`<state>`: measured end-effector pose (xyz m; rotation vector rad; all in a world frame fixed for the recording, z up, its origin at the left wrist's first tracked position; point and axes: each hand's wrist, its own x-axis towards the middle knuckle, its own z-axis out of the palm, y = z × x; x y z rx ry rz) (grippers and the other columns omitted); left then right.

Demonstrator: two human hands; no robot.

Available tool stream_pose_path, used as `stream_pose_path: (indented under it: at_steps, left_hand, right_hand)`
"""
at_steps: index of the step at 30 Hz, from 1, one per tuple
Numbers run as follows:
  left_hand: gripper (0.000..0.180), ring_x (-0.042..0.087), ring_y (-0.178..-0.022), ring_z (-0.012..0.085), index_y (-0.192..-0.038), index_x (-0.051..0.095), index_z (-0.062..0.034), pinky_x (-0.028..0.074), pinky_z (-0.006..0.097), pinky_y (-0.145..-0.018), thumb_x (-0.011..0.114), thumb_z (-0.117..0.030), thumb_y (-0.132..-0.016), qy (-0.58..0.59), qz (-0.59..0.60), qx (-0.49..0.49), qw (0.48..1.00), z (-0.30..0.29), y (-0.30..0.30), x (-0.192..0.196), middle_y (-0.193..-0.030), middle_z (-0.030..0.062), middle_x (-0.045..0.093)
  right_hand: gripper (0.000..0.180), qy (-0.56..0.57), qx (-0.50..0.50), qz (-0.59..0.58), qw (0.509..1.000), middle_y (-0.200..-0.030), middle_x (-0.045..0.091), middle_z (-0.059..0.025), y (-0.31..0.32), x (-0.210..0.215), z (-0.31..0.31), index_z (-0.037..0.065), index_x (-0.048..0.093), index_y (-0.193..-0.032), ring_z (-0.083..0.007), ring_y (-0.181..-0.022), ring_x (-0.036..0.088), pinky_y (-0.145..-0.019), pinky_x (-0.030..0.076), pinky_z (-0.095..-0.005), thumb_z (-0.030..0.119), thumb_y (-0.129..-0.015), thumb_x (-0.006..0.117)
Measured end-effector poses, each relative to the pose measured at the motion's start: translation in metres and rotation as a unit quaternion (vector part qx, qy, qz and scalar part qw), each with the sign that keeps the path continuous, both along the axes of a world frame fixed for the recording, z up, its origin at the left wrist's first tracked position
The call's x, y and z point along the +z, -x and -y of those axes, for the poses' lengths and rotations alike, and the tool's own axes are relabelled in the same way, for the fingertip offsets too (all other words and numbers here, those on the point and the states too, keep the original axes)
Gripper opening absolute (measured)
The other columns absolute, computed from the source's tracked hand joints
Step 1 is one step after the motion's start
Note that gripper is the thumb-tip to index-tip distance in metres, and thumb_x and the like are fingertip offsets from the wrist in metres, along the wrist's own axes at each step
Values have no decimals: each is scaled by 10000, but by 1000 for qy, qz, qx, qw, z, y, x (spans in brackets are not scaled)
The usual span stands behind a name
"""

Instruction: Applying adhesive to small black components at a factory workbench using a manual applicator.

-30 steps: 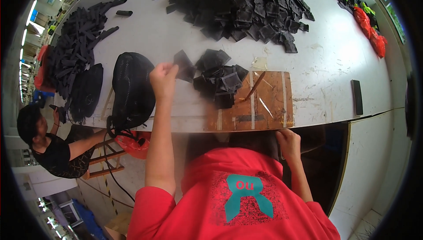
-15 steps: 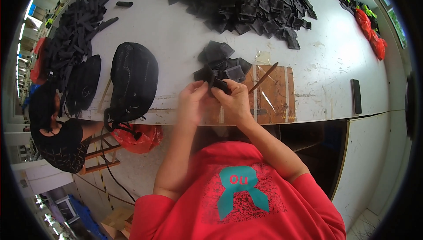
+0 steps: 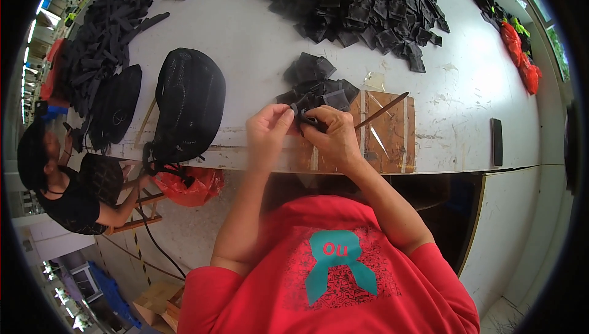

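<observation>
A small black fabric piece [image 3: 299, 113] is pinched between my two hands above the table's near edge. My left hand [image 3: 268, 128] grips its left side with thumb and forefinger. My right hand [image 3: 333, 130] is closed around the other side, its fingers curled. A thin brown stick-like tool [image 3: 383, 109] juts out from behind my right hand, slanting up to the right; its other end is hidden by the hand. Just beyond my fingers lies a small heap of flat black fabric pieces [image 3: 316, 85]. Under my right hand is a brown board [image 3: 392, 141] with strips of clear tape.
A large pile of black fabric pieces [image 3: 368, 9] covers the far middle. To the left stand a black bag [image 3: 191, 104], a flatter black pouch [image 3: 116, 107] and a heap of black strips [image 3: 107, 36]. A black bar [image 3: 496, 142] lies right. A co-worker [image 3: 67, 180] sits at left.
My right hand has turned slightly and the brown tool tilts lower to the right. Both hands still pinch the fabric piece. The co-worker has leaned back and shows both arms.
</observation>
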<state>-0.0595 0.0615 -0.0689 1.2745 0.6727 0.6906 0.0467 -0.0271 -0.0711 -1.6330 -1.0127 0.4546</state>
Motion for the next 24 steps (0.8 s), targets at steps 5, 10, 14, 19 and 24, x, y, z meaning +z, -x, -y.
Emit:
stream_pose_path:
  at_steps: [5, 10, 14, 19, 24]
  left_hand:
    - [132, 549, -612, 82, -848, 592, 39, 450, 220, -567, 576, -84, -803, -18, -30, -31, 999, -8, 1, -8, -699, 38, 594]
    - [154, 527, -576, 92, -808, 614, 47, 436, 246, -547, 622, -96, -753, -156, -158, 129, 966, -3, 8, -4, -639, 46, 590]
    - [131, 572, -604, 137, -846, 609, 30, 450, 267, -561, 594, -78, -774, -231, -150, 45, 960, 19, 10, 9, -673, 110, 606]
    - [97, 595, -622, 215, -826, 592, 24, 456, 288, -576, 596, -52, -764, -282, -102, 67, 952, 42, -5, 17, -708, 154, 600]
    - [97, 590, -623, 239, -824, 589, 15, 454, 298, -570, 612, -30, -741, -333, -98, 96, 933, 45, -12, 17, -718, 164, 585]
  right_hand:
    - [185, 88, 55, -44, 994, -710, 575, -107, -7, 10, 1, -21, 597, -853, -160, -637, 563, -579, 441, -277, 70, -692, 611]
    - [324, 131, -168, 251, 944, -919, 509, -162, -1, 13, 0, 15, 533, -1002, -339, -853, 489, -733, 422, -378, 147, -724, 634]
    - [265, -4, -103, 162, 981, -818, 480, -116, 15, 36, 17, 63, 587, -925, -274, -776, 465, -655, 410, -348, 189, -703, 659]
    - [106, -39, -151, 155, 976, -724, 492, -80, 15, 35, 22, 47, 621, -785, -245, -713, 489, -593, 414, -328, 108, -701, 642]
    - [102, -50, -128, 81, 987, -703, 560, -95, 10, 37, 23, 7, 620, -774, -222, -577, 557, -505, 442, -294, 89, -716, 642]
